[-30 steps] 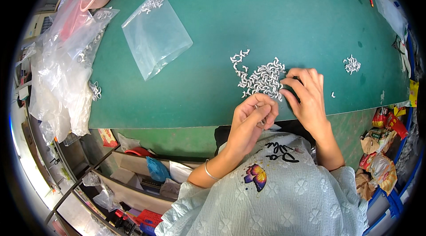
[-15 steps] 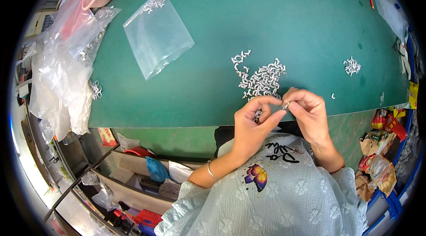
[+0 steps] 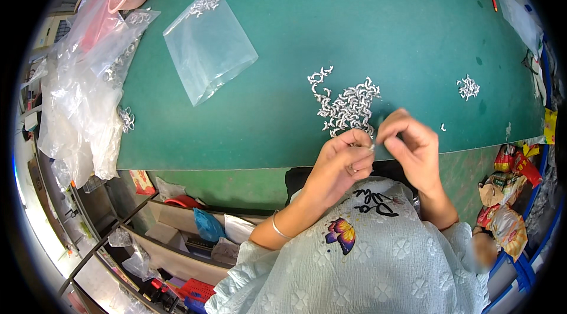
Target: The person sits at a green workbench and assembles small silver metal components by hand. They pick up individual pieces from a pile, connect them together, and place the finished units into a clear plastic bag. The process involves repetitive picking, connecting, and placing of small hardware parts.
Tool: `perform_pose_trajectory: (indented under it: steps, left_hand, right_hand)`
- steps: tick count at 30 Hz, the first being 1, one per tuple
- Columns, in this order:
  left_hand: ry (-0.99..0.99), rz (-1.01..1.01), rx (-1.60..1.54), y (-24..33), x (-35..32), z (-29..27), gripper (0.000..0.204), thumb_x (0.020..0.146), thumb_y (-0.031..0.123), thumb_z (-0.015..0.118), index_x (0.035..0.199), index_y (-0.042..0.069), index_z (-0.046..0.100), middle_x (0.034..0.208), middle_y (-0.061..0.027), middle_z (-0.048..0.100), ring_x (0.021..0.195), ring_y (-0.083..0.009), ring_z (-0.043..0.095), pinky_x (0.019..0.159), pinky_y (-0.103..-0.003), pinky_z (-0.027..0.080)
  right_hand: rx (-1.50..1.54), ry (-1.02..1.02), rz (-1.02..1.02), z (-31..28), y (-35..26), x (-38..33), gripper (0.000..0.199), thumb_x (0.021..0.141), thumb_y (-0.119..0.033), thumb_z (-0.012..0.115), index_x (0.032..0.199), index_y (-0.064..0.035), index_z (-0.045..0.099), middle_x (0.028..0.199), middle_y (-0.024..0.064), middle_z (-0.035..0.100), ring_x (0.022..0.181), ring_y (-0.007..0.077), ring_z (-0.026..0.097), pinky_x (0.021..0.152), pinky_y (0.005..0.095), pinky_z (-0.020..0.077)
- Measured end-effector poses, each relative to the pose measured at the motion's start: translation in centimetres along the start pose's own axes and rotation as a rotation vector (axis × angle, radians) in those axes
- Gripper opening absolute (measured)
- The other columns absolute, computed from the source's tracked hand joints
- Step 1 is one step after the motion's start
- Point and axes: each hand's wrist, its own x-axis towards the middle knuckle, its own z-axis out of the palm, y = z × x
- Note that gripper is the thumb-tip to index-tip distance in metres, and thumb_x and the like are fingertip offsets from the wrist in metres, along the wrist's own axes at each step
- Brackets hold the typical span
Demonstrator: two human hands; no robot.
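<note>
Right fingers (image 3: 407, 122) farther inside table edge (image 3: 236, 168)

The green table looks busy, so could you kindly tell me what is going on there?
A person is handling small silvery pieces at the green table. The left hand pinches what looks like one piece; the right hand is close beside it, too blurred to tell whether it holds anything. The main pile lies just beyond the hands, with a smaller pile and a single piece off to the right. A clear bag holding similar pieces lies to the left.
</note>
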Motion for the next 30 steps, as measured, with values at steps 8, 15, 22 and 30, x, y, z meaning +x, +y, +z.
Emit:
perform_pose_trajectory:
  steps: [8, 15, 22, 30]
  left_hand:
    - [-0.026, 0.165, 0.079, 0.1, 0.2, 0.5, 0.012, 0.081, 0.014, 0.051, 0.082, 0.002, 0.047, 0.076, -0.0063, 0.043, 0.064, -0.0126, 0.040, 0.055, -0.023, 0.031]
    - [0.313, 0.317, 0.540, -0.6, 0.2, 0.8, 0.013, 0.083, 0.004, 0.060, 0.096, 0.000, 0.058, 0.070, 0.0054, 0.042, 0.059, -0.0036, 0.035, 0.053, -0.018, 0.029]
    - [0.296, 0.777, 1.065, -1.0, 0.4, 1.1, 0.025, 0.071, -0.006, 0.069, 0.094, 0.004, 0.065, 0.061, 0.0039, 0.035, 0.051, -0.0042, 0.028, 0.046, -0.020, 0.023]
    - [0.317, 0.848, 1.100, -1.2, 0.2, 1.1, 0.023, 0.066, -0.009, 0.070, 0.086, 0.001, 0.067, 0.059, 0.0036, 0.035, 0.053, -0.0039, 0.029, 0.048, -0.020, 0.020]
  right_hand:
    - [-0.816, 0.187, -0.293, 0.7, 1.9, 3.6, 0.018, 0.069, -0.002, 0.068, 0.086, -0.0040, 0.063, 0.079, 0.0091, 0.058, 0.077, 0.0266, 0.052, 0.072, 0.0319, 0.0404]
    - [0.091, 0.103, 0.075, 0.0, 0.9, 1.1, 0.010, 0.077, 0.003, 0.064, 0.087, 0.0005, 0.063, 0.082, 0.0037, 0.061, 0.074, 0.0110, 0.054, 0.068, 0.0239, 0.0421]
    - [0.440, 0.036, 0.257, 0.5, -0.3, -0.3, 0.008, 0.079, 0.004, 0.063, 0.088, 0.0024, 0.063, 0.082, 0.0045, 0.060, 0.077, 0.0094, 0.053, 0.070, 0.0223, 0.0428]
    - [0.233, 0.044, 0.116, 0.9, -0.4, -0.5, 0.007, 0.077, 0.001, 0.066, 0.083, 0.0002, 0.063, 0.079, 0.0047, 0.061, 0.075, 0.0134, 0.052, 0.069, 0.0248, 0.0409]
